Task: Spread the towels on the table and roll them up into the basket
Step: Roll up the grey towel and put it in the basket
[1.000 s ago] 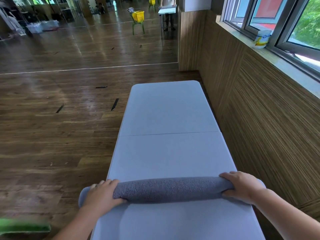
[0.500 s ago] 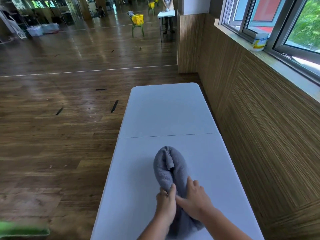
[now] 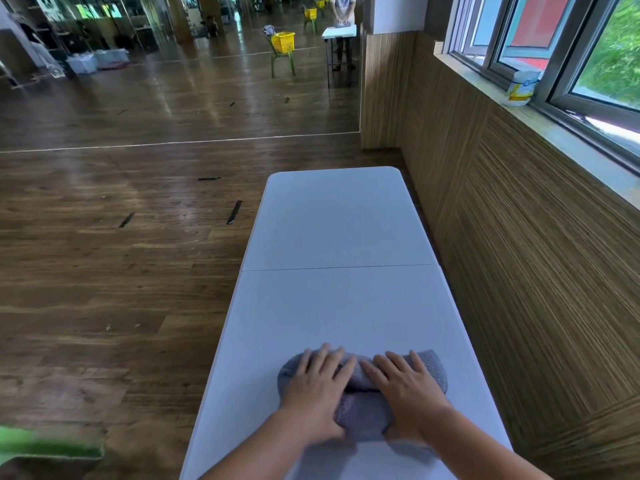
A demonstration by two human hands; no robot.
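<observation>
A grey towel lies bunched into a thick roll on the near end of the white folding table. My left hand presses flat on the roll's left part, fingers straight and spread. My right hand presses flat on its right part in the same way. The two hands sit side by side, almost touching. A short stretch of towel shows between my wrists. No basket stands on the table.
A wood-panelled wall with a window sill runs along the table's right side. Wooden floor lies to the left. A green object shows at the lower left edge. Far off stand a yellow basket on a chair and another white table.
The long roll that lay across the table was turned lengthwise and folded up. Both hands have moved from gripping its near end to pressing flat on top of a shorter, thicker bundle.
</observation>
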